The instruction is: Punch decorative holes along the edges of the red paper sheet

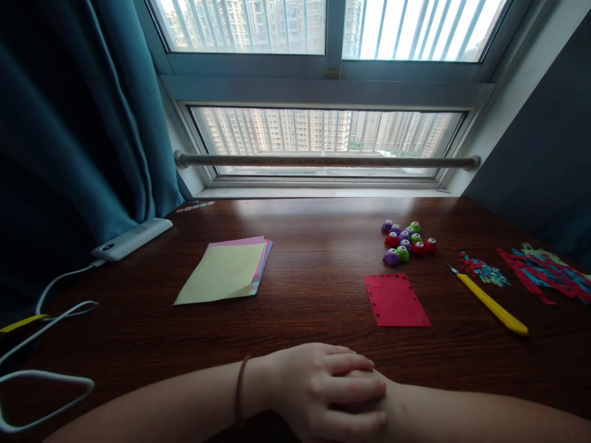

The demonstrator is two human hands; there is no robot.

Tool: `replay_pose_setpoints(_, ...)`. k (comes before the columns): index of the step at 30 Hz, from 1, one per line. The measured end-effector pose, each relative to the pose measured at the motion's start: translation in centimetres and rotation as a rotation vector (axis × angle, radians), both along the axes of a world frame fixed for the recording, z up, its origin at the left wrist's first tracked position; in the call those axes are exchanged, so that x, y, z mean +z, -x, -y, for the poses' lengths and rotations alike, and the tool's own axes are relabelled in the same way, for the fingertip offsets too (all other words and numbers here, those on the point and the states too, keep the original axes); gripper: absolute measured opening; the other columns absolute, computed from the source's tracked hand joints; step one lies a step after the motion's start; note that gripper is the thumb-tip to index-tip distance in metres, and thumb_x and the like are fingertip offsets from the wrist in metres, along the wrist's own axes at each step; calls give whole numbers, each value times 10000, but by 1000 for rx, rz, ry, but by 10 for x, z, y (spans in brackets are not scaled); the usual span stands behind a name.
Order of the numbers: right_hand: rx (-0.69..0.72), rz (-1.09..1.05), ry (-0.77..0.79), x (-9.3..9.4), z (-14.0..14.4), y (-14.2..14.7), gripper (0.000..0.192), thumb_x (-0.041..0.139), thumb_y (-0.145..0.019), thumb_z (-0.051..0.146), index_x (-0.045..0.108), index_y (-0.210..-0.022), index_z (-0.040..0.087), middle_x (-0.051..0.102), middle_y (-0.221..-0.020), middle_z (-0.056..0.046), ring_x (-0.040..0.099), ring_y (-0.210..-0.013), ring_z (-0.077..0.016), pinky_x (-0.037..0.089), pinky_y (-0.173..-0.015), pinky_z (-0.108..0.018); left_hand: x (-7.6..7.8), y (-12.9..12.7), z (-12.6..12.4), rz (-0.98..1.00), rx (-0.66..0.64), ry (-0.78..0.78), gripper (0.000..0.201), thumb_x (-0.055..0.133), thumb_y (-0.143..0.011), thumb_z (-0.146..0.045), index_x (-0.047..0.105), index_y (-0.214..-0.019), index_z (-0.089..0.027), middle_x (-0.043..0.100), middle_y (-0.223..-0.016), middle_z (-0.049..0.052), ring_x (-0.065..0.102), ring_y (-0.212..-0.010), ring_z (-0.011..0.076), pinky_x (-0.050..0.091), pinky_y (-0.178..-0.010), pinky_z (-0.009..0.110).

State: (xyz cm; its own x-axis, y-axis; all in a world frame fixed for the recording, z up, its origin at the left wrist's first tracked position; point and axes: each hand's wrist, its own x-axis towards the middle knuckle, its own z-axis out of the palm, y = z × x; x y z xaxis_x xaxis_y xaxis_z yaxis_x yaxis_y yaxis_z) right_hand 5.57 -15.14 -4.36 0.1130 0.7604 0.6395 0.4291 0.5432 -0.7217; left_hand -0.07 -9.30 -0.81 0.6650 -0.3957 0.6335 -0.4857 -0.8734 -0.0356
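My left hand [323,391], with a brown band [242,391] at the wrist, lies across my right hand [385,387] at the table's near edge. The left fingers are stretched out and slightly apart over the back of the right hand. Most of the right hand and its fingers are hidden underneath. Just beyond them lies a red paper sheet [398,301] with small holes along its left and top edges. A yellow-handled craft knife [492,303] rests to its right. On the left is a stack of coloured paper [224,271], pale yellow on top. Neither hand touches these.
Several purple, green and red eyeball-like figures [406,240] are grouped behind the red sheet. Small paper bits [484,269] and paper strips [545,271] lie at the right. A white device [133,239] with a white cable [60,314] sits by the blue curtain [133,123].
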Motion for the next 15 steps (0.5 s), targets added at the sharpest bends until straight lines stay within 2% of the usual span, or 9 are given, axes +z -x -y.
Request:
replay_pose_setpoints(3,-759,-181,43,15,-29,33,220,433,-899,366,573,-1051,289,540,-1186,-74,543,-969,-169,491,-815,-368,0,1,-1,-72,25,-55,283,490,-834,-370,588,-1015,-176,579,-1130,92,577,-988,234,508,-844,324)
replay_pose_setpoints(4,-992,-233,56,20,-38,43,292,420,-903,381,542,-1119,227,533,-1189,-88,546,-1006,-182,476,-849,-396,0,1,-2,-105,32,-81,282,481,-843,-388,585,-1016,-191,575,-1143,86,578,-993,226,507,-847,319)
replay_pose_setpoints(6,-1389,-308,99,31,-53,58,387,269,-941,368,521,-1182,201,517,-1229,-124,479,-1150,-249,411,-930,-453,0,1,-2,-150,38,-118,284,473,-853,-415,580,-1021,-212,567,-1163,75,576,-1007,218,504,-856,311)
replay_pose_setpoints(8,-1720,-351,149,39,-60,64,435,215,-941,352,498,-1232,196,489,-1269,-139,350,-1261,-305,309,-996,-520,-1,2,-3,-156,40,-128,289,474,-856,-430,580,-1026,-222,564,-1172,66,572,-1017,217,500,-865,309)
replay_pose_setpoints(9,-1857,-361,175,43,-61,65,429,233,-936,347,500,-1238,201,488,-1273,-136,302,-1285,-321,263,-1012,-544,-1,2,-3,-154,43,-130,288,473,-858,-434,581,-1027,-227,563,-1174,62,570,-1020,216,499,-867,307)
replay_pose_setpoints(11,-2059,-362,229,48,-61,63,386,314,-919,338,541,-1206,215,525,-1237,-123,297,-1284,-334,231,-1018,-561,-3,2,-3,-154,46,-136,286,468,-862,-439,583,-1028,-236,563,-1178,55,568,-1024,213,498,-868,304)
replay_pose_setpoints(15,-2223,-324,306,53,-58,59,319,393,-893,321,636,-1075,223,609,-1117,-108,438,-1195,-316,334,-975,-506,-4,2,-4,-155,42,-147,294,463,-866,-440,584,-1040,-237,560,-1180,53,568,-1020,212,491,-876,305)
